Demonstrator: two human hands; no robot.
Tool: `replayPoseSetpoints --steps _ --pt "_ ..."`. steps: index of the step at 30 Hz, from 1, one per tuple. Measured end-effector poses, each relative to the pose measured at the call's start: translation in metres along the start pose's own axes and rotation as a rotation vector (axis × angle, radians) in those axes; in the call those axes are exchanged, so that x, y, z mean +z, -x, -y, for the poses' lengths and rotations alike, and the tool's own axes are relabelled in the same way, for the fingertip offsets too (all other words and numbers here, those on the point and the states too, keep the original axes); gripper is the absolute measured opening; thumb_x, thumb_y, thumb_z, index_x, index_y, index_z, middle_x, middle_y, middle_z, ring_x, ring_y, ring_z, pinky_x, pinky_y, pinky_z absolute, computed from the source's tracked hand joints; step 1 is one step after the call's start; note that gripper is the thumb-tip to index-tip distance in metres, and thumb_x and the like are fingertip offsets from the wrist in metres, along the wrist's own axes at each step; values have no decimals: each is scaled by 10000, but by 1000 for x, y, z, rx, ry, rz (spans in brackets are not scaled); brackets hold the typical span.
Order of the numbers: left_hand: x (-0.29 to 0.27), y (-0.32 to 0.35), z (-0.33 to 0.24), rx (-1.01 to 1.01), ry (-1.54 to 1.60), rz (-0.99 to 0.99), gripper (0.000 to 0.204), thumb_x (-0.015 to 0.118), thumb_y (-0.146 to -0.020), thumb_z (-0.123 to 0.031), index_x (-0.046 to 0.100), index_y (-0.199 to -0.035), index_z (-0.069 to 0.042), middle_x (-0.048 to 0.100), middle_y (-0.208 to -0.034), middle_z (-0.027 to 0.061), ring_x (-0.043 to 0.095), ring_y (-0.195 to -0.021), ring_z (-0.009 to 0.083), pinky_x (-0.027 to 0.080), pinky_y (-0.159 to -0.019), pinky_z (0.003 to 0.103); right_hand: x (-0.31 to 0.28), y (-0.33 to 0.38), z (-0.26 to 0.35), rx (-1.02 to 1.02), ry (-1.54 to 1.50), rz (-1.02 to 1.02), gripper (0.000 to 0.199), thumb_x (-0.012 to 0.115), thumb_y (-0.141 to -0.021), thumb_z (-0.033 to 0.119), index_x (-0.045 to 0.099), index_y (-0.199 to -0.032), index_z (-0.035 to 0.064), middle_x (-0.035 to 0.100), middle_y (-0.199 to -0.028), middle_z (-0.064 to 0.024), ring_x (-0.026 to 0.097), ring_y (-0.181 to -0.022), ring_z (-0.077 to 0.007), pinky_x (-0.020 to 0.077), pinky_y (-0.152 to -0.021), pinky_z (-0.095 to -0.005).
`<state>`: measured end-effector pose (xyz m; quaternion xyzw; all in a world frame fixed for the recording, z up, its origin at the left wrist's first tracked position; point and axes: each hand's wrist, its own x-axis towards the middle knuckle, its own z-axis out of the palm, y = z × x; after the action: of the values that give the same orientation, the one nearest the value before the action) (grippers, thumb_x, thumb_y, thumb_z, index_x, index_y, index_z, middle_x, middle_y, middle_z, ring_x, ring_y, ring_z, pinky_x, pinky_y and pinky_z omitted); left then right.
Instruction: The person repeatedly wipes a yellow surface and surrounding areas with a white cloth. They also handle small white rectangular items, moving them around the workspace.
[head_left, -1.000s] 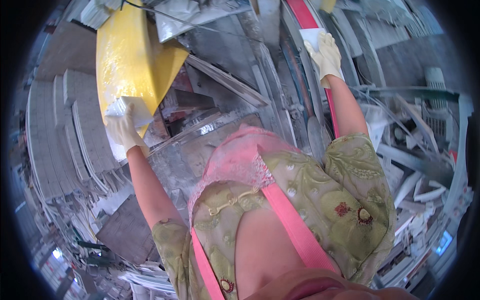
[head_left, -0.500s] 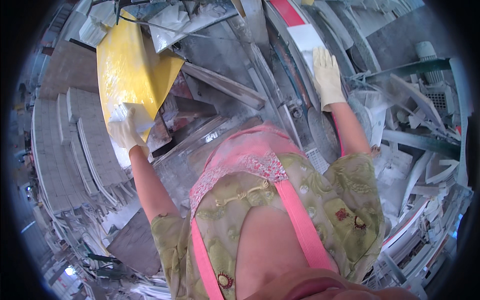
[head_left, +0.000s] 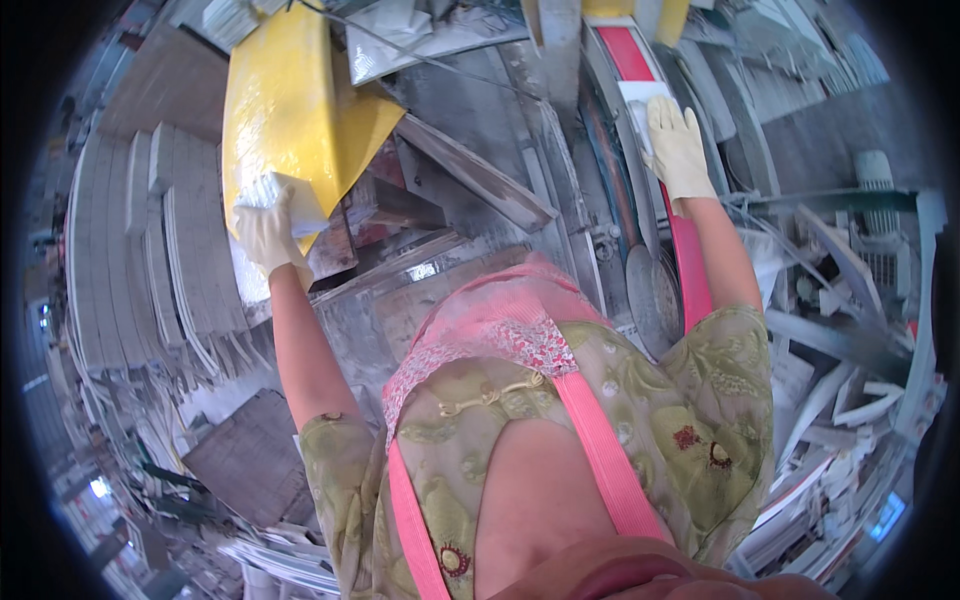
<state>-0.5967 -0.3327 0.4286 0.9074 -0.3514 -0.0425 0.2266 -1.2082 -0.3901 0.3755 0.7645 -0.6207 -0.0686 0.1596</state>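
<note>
On the left, my left hand [head_left: 268,232], in a cream rubber glove, is closed round a small stack of white rectangular pieces [head_left: 292,192]. That stack is held over the near end of a shiny yellow sheet [head_left: 275,105]. My right hand [head_left: 682,150], gloved the same way, lies flat with fingers stretched on a flat white piece [head_left: 645,92]. Beneath this piece runs a long narrow red strip [head_left: 626,54], which shows again on the near side of the wrist. Part of the white piece is hidden by the glove.
Stacked long grey-white boards [head_left: 105,240] stand at the far left. A dusty wooden beam [head_left: 475,170] slants across the middle. Beside the red strip sits a round grey disc [head_left: 652,295]. Broken white offcuts [head_left: 840,270] lie heaped at the right, near a pale ribbed motor housing [head_left: 876,180].
The whole view has shifted, with the surroundings now farther right. My right hand covers more of the white piece, and more red strip shows near me. The left hand keeps its hold.
</note>
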Motion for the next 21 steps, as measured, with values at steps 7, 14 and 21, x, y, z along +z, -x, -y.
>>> replayPoseSetpoints --steps 7,14,21 --pt "11 -13 15 79 -235 18 1003 730 -755 -664 486 -1477 -12 622 -1344 263 587 -1266 356 456 -1060 419 29 -32 5 41 78 -89 640 487 -939 90 345 -1552 -25 420 -1595 -177 369 -1499 -312 262 -1244 -456" --pt "1 -16 25 305 -307 42 810 617 -867 -708 621 -1342 -51 712 -1147 196 663 -1097 369 499 -979 393 -39 -49 -8 124 -253 79 591 630 -955 381 522 -1452 79 666 -1247 -232 649 -1159 -407 512 -991 -506" --pt "-8 -4 4 113 -152 96 1037 614 -797 -764 495 -1313 128 696 -1183 256 698 -1080 365 561 -885 408 -104 -111 77 121 -1339 -117 485 704 -959 352 706 -1235 -46 734 -1083 -60 656 -984 -121 520 -864 -296"
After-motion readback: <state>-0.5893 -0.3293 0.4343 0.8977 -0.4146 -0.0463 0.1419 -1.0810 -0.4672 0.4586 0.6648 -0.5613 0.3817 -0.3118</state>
